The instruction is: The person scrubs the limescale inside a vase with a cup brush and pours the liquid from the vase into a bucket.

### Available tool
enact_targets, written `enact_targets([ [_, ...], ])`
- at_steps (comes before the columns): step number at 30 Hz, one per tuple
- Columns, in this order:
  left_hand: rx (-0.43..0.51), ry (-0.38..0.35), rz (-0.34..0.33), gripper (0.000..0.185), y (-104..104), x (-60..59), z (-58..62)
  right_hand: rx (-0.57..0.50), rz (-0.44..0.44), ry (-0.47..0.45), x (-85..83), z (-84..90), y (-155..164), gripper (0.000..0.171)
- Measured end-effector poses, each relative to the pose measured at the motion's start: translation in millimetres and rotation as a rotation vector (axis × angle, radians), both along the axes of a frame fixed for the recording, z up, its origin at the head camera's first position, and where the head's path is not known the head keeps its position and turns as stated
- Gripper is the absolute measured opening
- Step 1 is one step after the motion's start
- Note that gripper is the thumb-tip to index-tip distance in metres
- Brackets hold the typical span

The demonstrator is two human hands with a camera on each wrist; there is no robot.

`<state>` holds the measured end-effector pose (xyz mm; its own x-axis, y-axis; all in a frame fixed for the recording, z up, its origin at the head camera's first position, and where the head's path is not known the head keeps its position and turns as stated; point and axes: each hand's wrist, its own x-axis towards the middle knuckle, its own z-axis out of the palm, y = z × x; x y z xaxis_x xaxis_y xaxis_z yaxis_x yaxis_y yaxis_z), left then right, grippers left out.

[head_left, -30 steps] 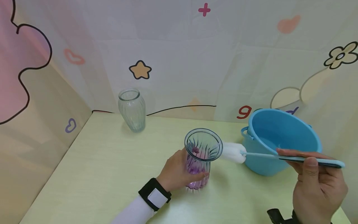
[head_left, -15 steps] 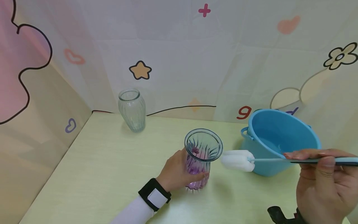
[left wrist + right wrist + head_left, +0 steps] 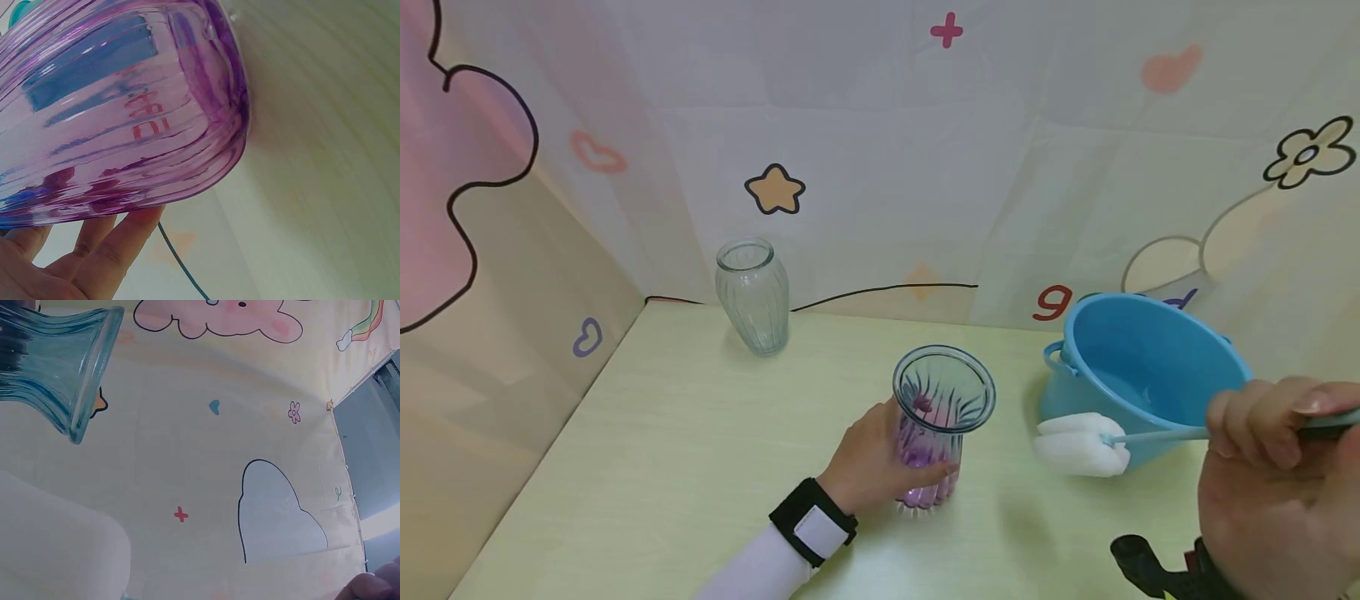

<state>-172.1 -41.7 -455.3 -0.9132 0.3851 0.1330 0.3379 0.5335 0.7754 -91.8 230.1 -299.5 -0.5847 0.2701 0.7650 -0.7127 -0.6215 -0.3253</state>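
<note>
- Behind it all hangs a pale sheet [image 3: 865, 100] with hearts, a star and a flower on it, and in front is a light yellow-green table [image 3: 685, 467].
- A clear glass vase [image 3: 752, 304] stands on the far left part of the table, well apart from both hands.
- The purple and blue vase [image 3: 928, 450] is near the middle of the table, with its wide mouth up. I cannot tell if its bottom touches the table.
- The left hand [image 3: 872, 458] holds this vase low down, with thumb and fingers bent around its side.
- The right hand [image 3: 1277, 492] is on the right, with its fingers curled round the handle of a brush [image 3: 1082, 447]. The soft white head points left and looks held up above the table.
- A blue bucket [image 3: 1078, 392] sits on the far right, behind the brush. I cannot tell if the two touch.
- The purple and blue vase could slip and break, I think, if the glass is wet or the left hand goes loose.
- A quick swing of the brush to the left could bump the rim and tip that vase.
- A push back could knock the bucket.
</note>
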Motion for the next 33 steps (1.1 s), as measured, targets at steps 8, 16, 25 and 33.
enact_targets([
  [8, -0.003, 0.012, -0.005, 0.095, 0, -1.3, -1.0, -0.219, 0.144, 0.030, -1.0, 13.7, -9, 0.054],
  [16, -0.003, -0.013, 0.002, 0.095, 1, -1.0, -2.2, -0.239, 0.181, 0.030, -0.3, 22.1, -15, 0.042],
  [25, -0.008, -0.019, 0.003, 0.097, 2, -1.6, -1.7, -0.196, 0.192, -0.031, -6.2, 39.7, -17, 0.045],
  [33, -0.011, -0.001, 0.004, 0.096, 1, -1.1, -1.2, -0.058, 0.130, -0.013, -56.1, -11.0, 69, 0.046],
])
